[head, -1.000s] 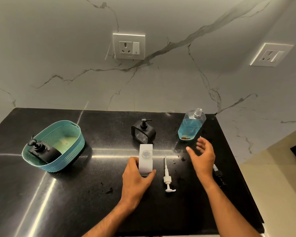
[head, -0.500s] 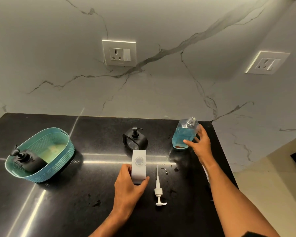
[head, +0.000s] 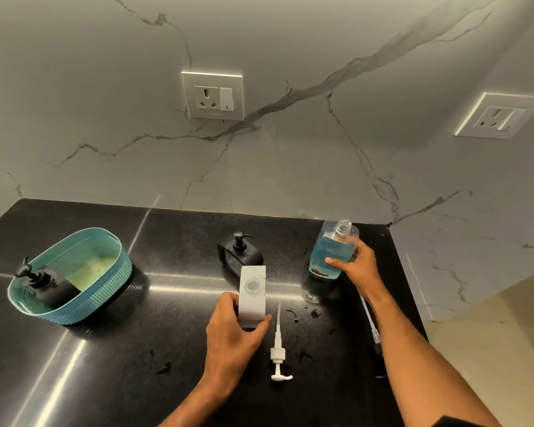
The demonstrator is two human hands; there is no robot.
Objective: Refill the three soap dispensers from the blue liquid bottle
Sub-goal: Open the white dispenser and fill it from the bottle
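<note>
A white soap dispenser (head: 252, 291) stands on the black counter with its round mouth uncovered; my left hand (head: 233, 337) grips its near end. Its white pump (head: 278, 357) lies on the counter just to the right. My right hand (head: 356, 266) grips the clear bottle of blue liquid (head: 332, 251), uncapped, at the back right. A black dispenser (head: 239, 252) with its pump on stands behind the white one. Another black dispenser (head: 48, 286) sits inside the teal basket (head: 105, 291) at the left.
Small drops and smears lie on the black counter (head: 154, 365) near the pump. A second pump with a long tube (head: 371, 322) lies by the right edge, partly under my right forearm. The counter ends close on the right. Wall sockets (head: 212, 96) sit on the marble backsplash.
My right hand reached back from the counter's middle to the blue bottle and closed around it. My left hand has stayed on the white dispenser. The camera has tilted upward slightly.
</note>
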